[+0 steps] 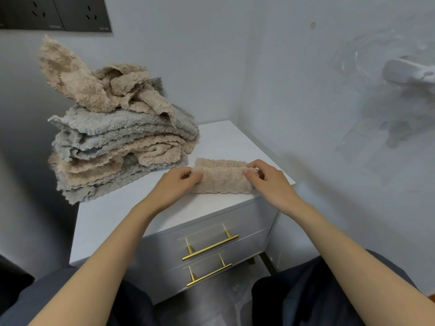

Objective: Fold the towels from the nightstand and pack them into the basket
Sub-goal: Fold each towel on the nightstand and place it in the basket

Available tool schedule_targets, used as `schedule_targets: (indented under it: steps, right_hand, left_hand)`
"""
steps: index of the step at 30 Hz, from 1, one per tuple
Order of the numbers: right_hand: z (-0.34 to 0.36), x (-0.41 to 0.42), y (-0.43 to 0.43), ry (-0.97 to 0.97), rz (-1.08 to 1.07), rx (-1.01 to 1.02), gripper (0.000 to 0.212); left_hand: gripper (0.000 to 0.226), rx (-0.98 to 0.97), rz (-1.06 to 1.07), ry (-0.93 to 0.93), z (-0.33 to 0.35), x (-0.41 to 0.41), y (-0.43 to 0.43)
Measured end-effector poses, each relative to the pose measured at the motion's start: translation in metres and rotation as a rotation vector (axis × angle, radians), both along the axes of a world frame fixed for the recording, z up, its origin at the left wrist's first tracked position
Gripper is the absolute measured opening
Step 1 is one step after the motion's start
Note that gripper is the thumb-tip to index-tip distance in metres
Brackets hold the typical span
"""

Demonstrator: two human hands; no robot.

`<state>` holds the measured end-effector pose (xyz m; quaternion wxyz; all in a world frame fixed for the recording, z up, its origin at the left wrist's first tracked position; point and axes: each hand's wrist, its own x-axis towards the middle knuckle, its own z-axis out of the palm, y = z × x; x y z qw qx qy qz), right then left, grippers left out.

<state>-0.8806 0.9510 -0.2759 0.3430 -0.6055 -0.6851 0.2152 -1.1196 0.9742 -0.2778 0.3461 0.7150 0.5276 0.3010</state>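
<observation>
A small beige towel [222, 177], folded into a narrow strip, lies near the front right corner of the white nightstand [131, 208]. My left hand [175, 187] pinches its left end, with the fingers curled over the upper edge. At the opposite end my right hand [268, 178] pinches the towel the same way. A tall, untidy pile of grey and beige towels [117, 142] stands at the back left of the nightstand top. No basket is in view.
The nightstand has two drawers with gold bar handles [210, 247] facing me. Walls close in behind and to the right, where a white fixture [407, 72] sticks out. Dark wall sockets [55, 12] sit at the top left. My knees are below the drawers.
</observation>
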Motion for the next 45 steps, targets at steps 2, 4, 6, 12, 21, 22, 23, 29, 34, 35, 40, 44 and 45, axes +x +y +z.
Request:
schedule_targets:
  steps: [2,4,6,12,21,22,23,29,34,35,40,44,45]
  right_hand:
    - [-0.002,-0.001,0.001,0.022,-0.056,-0.022,0.012]
    - [-0.003,-0.004,0.001,0.010,-0.124,-0.020,0.011]
    - [-0.003,-0.008,0.000,-0.071,-0.178,0.026,0.007]
    - [-0.002,-0.033,-0.007,-0.489,0.085,0.409,0.043]
    - [-0.018,-0.054,-0.007,-0.793,0.180,0.224,0.054]
    - [-0.018,-0.051,-0.008,-0.784,0.168,0.216,0.053]
    - [-0.017,-0.048,-0.009,-0.772,0.149,0.211,0.053]
    - [-0.012,-0.019,-0.013,-0.780,0.088,0.121,0.058]
    - [-0.011,-0.015,-0.014,-0.769,0.101,0.123,0.057]
    - [-0.011,-0.015,-0.014,-0.748,0.117,0.137,0.056]
    - [-0.009,-0.008,-0.013,-0.665,0.170,0.166,0.050]
    - [-0.009,-0.009,-0.010,-0.659,0.172,0.198,0.047]
    - [-0.009,-0.009,-0.009,-0.663,0.182,0.212,0.045]
  left_hand:
    - [0.043,-0.007,0.060,0.013,-0.001,0.003,0.002]
    - [0.044,0.017,0.134,0.057,-0.002,0.008,0.002]
    - [0.044,0.055,0.209,0.103,-0.005,0.014,0.003]
    - [0.024,0.088,0.317,0.069,-0.012,0.020,0.008]
    - [0.023,0.063,0.288,-0.002,-0.011,0.016,0.014]
    - [0.023,0.070,0.291,0.009,-0.011,0.016,0.014]
    - [0.023,0.080,0.295,0.024,-0.011,0.016,0.014]
    - [0.022,0.145,0.334,0.044,-0.012,0.018,0.010]
    - [0.013,0.576,0.184,0.205,-0.011,0.019,0.002]
    - [0.014,0.622,0.137,0.249,-0.010,0.016,0.001]
    - [0.041,0.516,-0.028,0.432,-0.006,0.000,-0.003]
    - [0.048,0.496,-0.049,0.441,-0.008,-0.001,-0.005]
    - [0.046,0.503,-0.051,0.435,-0.009,-0.001,-0.005]
